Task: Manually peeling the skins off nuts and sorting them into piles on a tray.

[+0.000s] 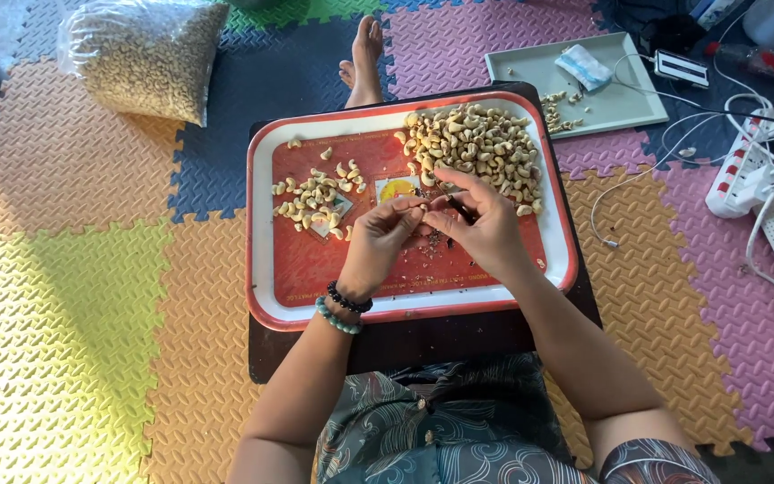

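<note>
A red tray with a white rim [262,269] rests on a dark low table. A big heap of cashew nuts [481,148] fills its far right corner, and a smaller pile of cashews [315,202] lies at the left. My left hand [378,242] pinches a single cashew over the tray's middle. My right hand [485,224] meets it, holding a small dark tool against the nut. Bits of skin lie scattered on the tray below both hands.
A clear bag of nuts [141,58] lies at the far left on the foam floor mats. A grey tray [615,103] with a few nuts and a packet sits far right. A white power strip [745,170] and cables lie at the right. My bare foot [365,58] stretches beyond the tray.
</note>
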